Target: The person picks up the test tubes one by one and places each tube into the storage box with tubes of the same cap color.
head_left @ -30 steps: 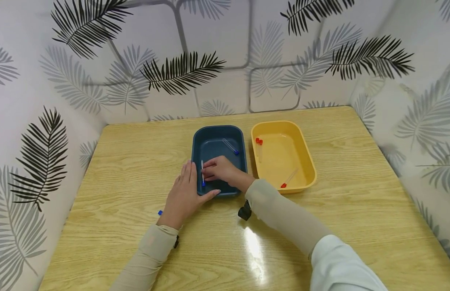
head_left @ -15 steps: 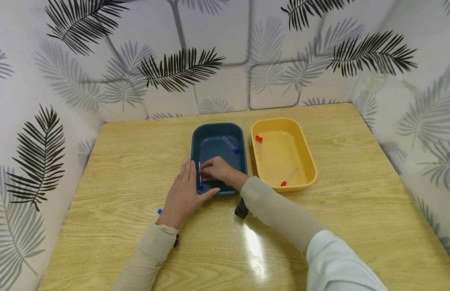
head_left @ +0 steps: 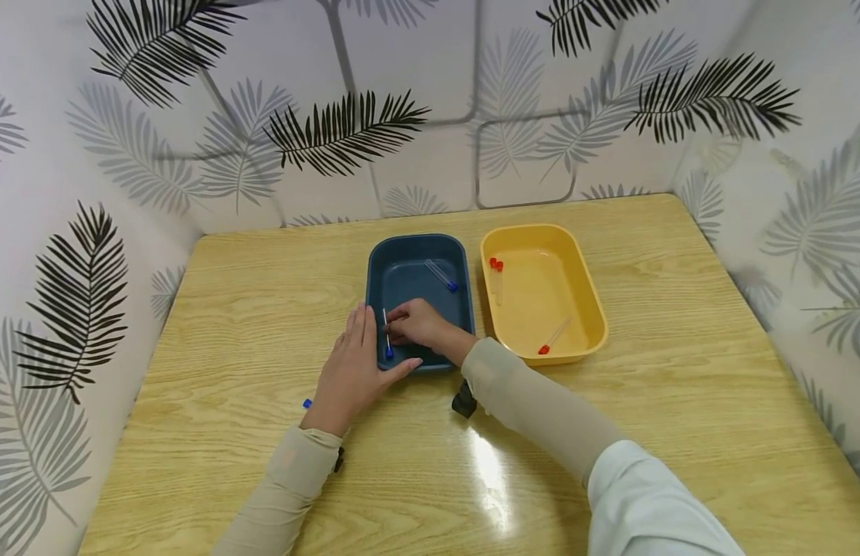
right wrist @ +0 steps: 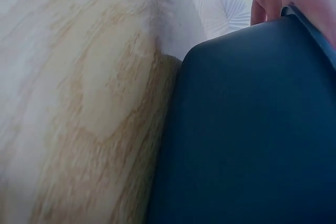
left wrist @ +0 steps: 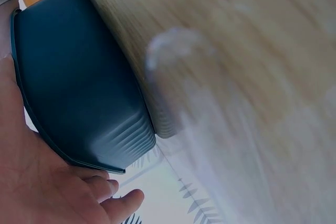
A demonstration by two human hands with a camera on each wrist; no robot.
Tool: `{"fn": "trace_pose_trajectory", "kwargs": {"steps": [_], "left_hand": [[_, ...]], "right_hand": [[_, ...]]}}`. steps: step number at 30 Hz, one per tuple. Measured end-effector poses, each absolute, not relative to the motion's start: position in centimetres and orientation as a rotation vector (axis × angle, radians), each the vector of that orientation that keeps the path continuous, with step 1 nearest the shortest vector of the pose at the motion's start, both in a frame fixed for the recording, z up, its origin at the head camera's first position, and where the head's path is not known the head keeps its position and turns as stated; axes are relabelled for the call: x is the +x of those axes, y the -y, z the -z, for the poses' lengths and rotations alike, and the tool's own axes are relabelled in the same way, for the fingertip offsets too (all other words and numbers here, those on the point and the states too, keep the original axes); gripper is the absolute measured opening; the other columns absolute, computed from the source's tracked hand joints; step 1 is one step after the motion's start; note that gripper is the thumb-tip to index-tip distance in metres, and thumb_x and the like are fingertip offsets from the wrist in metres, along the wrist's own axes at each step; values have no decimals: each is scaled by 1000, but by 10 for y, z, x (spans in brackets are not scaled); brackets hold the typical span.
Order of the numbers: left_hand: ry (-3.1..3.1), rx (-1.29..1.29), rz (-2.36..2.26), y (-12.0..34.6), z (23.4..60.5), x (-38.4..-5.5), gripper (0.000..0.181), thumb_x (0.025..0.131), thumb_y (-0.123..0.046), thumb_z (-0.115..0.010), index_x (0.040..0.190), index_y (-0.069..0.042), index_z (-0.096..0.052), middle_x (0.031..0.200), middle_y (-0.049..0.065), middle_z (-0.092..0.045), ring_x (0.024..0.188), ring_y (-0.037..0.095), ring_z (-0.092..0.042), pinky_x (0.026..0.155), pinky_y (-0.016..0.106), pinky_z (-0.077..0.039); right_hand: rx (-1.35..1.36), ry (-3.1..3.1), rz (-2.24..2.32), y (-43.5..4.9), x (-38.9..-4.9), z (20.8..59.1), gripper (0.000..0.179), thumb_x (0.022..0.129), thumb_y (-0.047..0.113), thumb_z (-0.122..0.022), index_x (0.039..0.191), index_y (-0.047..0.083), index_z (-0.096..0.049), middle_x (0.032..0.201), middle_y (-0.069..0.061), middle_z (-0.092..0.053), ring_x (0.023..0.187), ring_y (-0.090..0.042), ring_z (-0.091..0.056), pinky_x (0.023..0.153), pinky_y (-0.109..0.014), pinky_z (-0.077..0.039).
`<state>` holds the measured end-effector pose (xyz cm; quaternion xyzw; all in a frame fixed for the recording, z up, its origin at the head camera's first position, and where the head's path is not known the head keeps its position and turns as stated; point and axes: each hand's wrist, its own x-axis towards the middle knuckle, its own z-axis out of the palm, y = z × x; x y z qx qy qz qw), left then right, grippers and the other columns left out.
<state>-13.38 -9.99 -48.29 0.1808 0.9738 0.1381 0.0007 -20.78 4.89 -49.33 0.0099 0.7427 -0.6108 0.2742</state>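
Note:
My right hand (head_left: pixel 419 323) reaches into the dark blue tray (head_left: pixel 376 266) and pinches a clear test tube with a blue cap (head_left: pixel 389 353). The tube lies along the tray's left side, cap toward me. My left hand (head_left: pixel 352 367) rests over the tray's near left corner with its fingers straight along the left rim and its thumb across the near rim. In the left wrist view the left palm and fingers lie against the tray's outer wall (left wrist: pixel 73 77). The right wrist view shows the tray's outside, and the right fingertips are hidden there.
Another blue-capped tube (head_left: pixel 441 276) lies in the tray's far right part. The yellow tray (head_left: pixel 588 309) beside it holds several red-capped tubes (head_left: pixel 544 349). A blue cap (head_left: pixel 307 403) shows on the wooden table (head_left: pixel 215 309) by my left wrist. Behind stands a leaf-patterned backdrop.
Both hands hold nearly the same places. The tube at the right fingertips has shifted only slightly, and the head view has tilted a little.

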Motion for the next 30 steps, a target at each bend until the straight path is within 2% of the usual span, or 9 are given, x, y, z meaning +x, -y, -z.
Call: {"fn": "trace_pose_trajectory", "kwargs": {"steps": [10,15,20,25,30], "left_hand": [[-3052,552,-437,99,484,-135,110,77,-81,-32,147,1,-11,154,16,-6,141,26,-5,108,46,-23],[-3060,550,-412,99,484,-135,111,77,-82,-32,147,1,-10,154,16,-6,141,27,-6,108,47,-23],[-3054,536,-409,98,483,-135,111,76,-82,-32,147,1,-11,154,16,-6,141,27,-5,108,47,-22],[-3056,532,-428,97,484,-135,112,76,-82,-32,147,1,-11,154,16,-8,141,23,-1,108,47,-22],[-3071,530,-432,97,483,-134,112,76,-82,-33,147,1,-13,153,16,-10,141,25,-5,107,47,-24]], "right_hand": [[7,-2063,1633,-52,-205,486,28,92,4,-55,116,-9,-59,102,-19,-66,88,-26,-67,76,-32,-53],[29,-2177,1665,-53,-207,490,24,92,7,-56,111,-6,-62,92,-14,-68,80,-21,-68,71,-29,-54],[-42,-2303,1746,-58,-204,485,22,94,9,-54,108,-4,-64,90,-10,-68,79,-20,-67,69,-26,-54],[-293,-2611,1613,-72,-193,470,22,94,13,-54,110,2,-65,97,-4,-67,86,-13,-63,77,-25,-52],[-445,-2862,1340,-93,-180,452,26,93,14,-55,117,6,-62,111,-3,-64,99,-14,-59,87,-28,-48]]}}
